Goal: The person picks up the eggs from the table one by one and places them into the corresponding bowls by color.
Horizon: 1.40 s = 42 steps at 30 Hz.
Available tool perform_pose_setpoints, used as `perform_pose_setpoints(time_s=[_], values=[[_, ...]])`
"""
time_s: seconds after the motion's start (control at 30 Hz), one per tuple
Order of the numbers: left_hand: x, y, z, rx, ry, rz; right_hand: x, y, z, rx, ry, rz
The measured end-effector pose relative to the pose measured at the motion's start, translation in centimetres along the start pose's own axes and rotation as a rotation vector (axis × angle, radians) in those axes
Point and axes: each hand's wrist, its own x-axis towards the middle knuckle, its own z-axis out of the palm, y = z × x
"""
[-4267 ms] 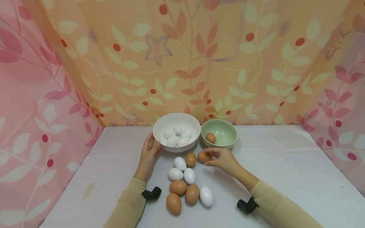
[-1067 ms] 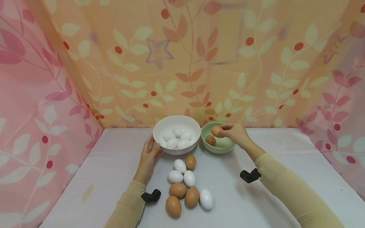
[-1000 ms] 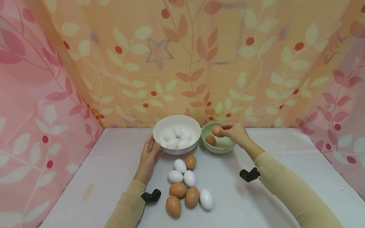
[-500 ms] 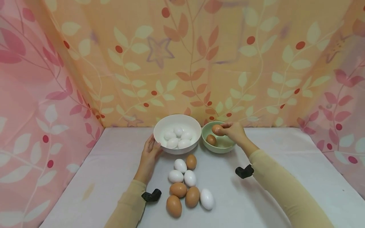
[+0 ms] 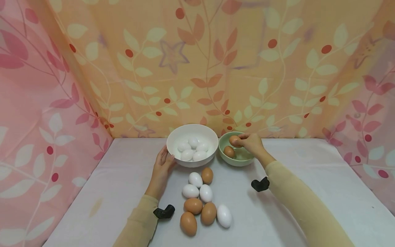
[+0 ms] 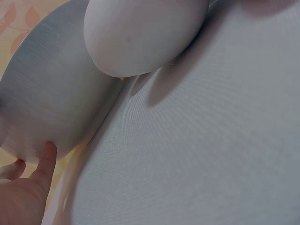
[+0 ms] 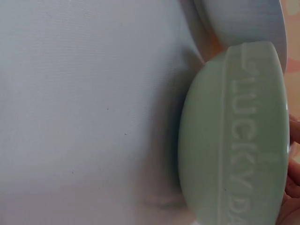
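My right hand [image 5: 252, 144] pinches a brown egg [image 5: 235, 140] inside the rim of the green bowl [image 5: 237, 162]. Another brown egg [image 5: 229, 151] lies in that bowl, just below the held one. Raised lettering marks the green bowl's side in the right wrist view, where its wall hides most of my hand. My left hand [image 5: 162, 167] rests against the left side of the white bowl [image 5: 192, 164], thumb at the front and fingers spread along the outside. Several white eggs [image 5: 193, 142] lie in the white bowl. The left wrist view shows thumb and fingertip touching the bowl.
Loose eggs lie on the white cloth [image 5: 123, 192] before the bowls: several brown, such as a brown egg [image 5: 188, 223], and several white, such as a white egg [image 5: 224, 215]. A patterned curtain [image 5: 197, 68] hangs right behind the bowls.
My right hand has picked the brown egg off the cloth and carried it up over the green bowl. Lately the egg has barely moved, while the right forearm shifted left. The left hand stayed put.
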Motion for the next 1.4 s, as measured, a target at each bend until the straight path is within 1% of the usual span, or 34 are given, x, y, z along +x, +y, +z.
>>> perform_pose_setpoints(time_s=[0.27,0.63,0.87,1.07,1.2,1.4], values=[[0.1,0.0,0.0,0.006,0.003,0.004,0.3,0.1,0.6,0.023,0.017,0.023],[0.2,-0.1,-0.1,0.016,-0.005,0.007,0.9,0.7,1.1,0.013,0.042,0.042],[0.1,0.0,0.0,0.017,0.002,0.002,1.0,1.1,1.4,0.011,0.021,0.067],[0.1,0.0,0.1,0.014,0.007,0.003,0.9,1.0,1.6,-0.015,0.0,0.08],[0.1,0.1,0.1,0.015,0.011,0.001,0.8,0.8,1.6,-0.033,-0.015,0.082],[0.1,0.0,0.0,0.013,0.013,-0.004,0.8,0.9,1.6,-0.066,-0.041,0.058]])
